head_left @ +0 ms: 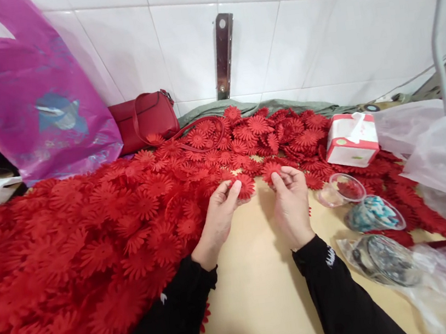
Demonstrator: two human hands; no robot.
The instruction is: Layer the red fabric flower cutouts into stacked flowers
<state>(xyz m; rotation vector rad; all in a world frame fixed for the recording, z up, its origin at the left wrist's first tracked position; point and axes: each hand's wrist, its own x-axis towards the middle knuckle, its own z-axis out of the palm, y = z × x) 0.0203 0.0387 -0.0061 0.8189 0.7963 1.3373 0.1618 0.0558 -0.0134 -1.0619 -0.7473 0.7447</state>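
My left hand (221,210) pinches a red flower cutout (246,186) between thumb and fingers, its petals spread flat toward me. Across a small gap, my right hand (292,201) grips another red flower cutout (270,171) by its lower right edge. Both hands are above the pale yellow tabletop (250,285), at the near side of a heap of similar red flowers (142,211). The heap stretches from the left edge round the back to the right. Whether each hand holds one layer or several stacked is not clear.
A purple plastic bag (37,88) and a red handbag (145,120) stand back left. On the right are a tissue box (352,140), clear plastic cups (374,215), a clear bag with a dark round object (391,259), and white plastic sheeting (443,141).
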